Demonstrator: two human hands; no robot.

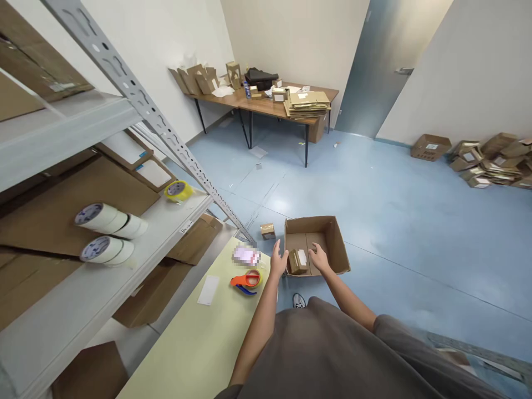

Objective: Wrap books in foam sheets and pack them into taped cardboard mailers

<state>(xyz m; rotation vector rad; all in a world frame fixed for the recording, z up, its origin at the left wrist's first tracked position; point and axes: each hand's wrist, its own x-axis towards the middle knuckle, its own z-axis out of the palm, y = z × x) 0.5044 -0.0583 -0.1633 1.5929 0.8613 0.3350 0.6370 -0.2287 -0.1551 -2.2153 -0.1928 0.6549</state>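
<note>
My left hand (279,259) and my right hand (318,257) are held out on either side of a small taped cardboard box (296,262) with a white label. Both hands are open, fingers apart, and a gap shows between each hand and the small box. Below them a large open cardboard box (338,244) stands on the floor. The small box appears within its opening, at the near left side; whether it rests on the bottom I cannot tell. Just left of the large box, another small labelled box (268,231) sits on the floor.
A pale green table (178,332) at my left holds an orange tape dispenser (247,280) and a white card (208,290). Metal shelving (166,233) carries tape rolls (108,219) and cartons. Farther off are a wooden desk (233,101), flattened cardboard (307,102) and piled boxes (490,158).
</note>
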